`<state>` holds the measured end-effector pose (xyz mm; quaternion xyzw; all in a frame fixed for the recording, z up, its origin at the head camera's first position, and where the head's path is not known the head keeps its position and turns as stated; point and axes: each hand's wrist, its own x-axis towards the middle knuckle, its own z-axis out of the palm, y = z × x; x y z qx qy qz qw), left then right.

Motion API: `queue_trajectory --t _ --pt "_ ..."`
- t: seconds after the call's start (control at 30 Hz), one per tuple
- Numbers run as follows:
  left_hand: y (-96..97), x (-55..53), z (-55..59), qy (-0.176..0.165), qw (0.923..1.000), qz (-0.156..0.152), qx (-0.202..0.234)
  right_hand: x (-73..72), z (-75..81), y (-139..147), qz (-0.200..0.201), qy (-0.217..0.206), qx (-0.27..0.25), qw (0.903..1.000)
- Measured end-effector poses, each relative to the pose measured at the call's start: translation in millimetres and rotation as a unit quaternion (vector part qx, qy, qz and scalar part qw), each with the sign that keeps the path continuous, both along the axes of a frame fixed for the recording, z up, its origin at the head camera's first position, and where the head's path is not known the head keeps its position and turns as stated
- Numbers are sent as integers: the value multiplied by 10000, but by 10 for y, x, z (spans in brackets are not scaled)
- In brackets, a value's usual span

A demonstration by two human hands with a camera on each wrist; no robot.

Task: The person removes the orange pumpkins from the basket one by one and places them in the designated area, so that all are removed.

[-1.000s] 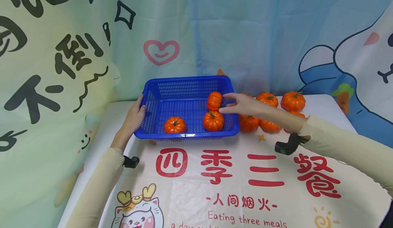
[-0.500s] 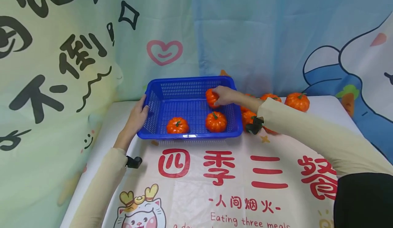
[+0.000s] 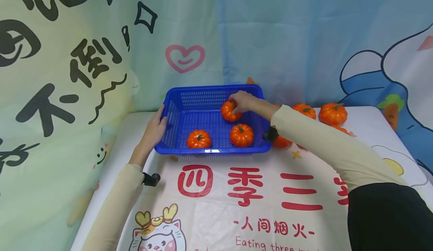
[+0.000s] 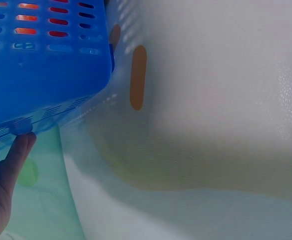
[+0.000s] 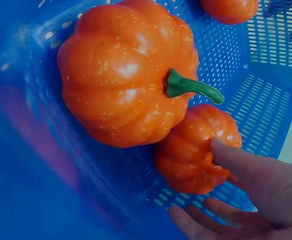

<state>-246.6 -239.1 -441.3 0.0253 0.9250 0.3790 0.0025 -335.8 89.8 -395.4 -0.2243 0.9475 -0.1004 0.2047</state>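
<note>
The blue plastic basket (image 3: pixel 203 89) stands at the back of the table. At its left end my left hand (image 3: pixel 156 127) holds the rim; in the left wrist view one finger (image 4: pixel 18 155) presses the outer wall. My right hand (image 3: pixel 246 102) reaches over the basket's right side and grips a small orange pumpkin (image 3: pixel 230 112). In the right wrist view the thumb lies on this pumpkin (image 5: pixel 200 150), while other fingers (image 5: pixel 185 220) spread beside it. Another pumpkin (image 3: pixel 241 135) with a green stem sits in the right front corner, and one more pumpkin (image 3: pixel 199 139) rests near the front left.
To the right of the basket several orange pumpkins (image 3: pixel 333 114) lie on the table, partly hidden by the right sleeve (image 3: pixel 314 138). A printed cloth (image 3: pixel 216 206) covers the table. A patterned curtain (image 3: pixel 270 37) hangs behind.
My right hand first hovered at the pumpkin, then took hold of it. The pumpkin has shifted slightly left in the basket and turned. My left hand stays on the rim.
</note>
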Motion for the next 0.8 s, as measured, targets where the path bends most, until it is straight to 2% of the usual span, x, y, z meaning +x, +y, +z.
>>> queue_trajectory --t 0.17,0.37,0.63,0.8 --pt "12 -2 20 5 10000 0 64 -72 -63 -19 -73 -211 -24 9997" --pt "11 -4 6 8 10000 9 71 -64 -86 -41 -212 -535 -45 9983" --pt "13 11 26 -37 10000 28 31 -74 -159 -51 -95 -498 402 9979" --pt "11 5 23 -50 10000 32 -11 0 -167 -64 -222 -382 264 9987"
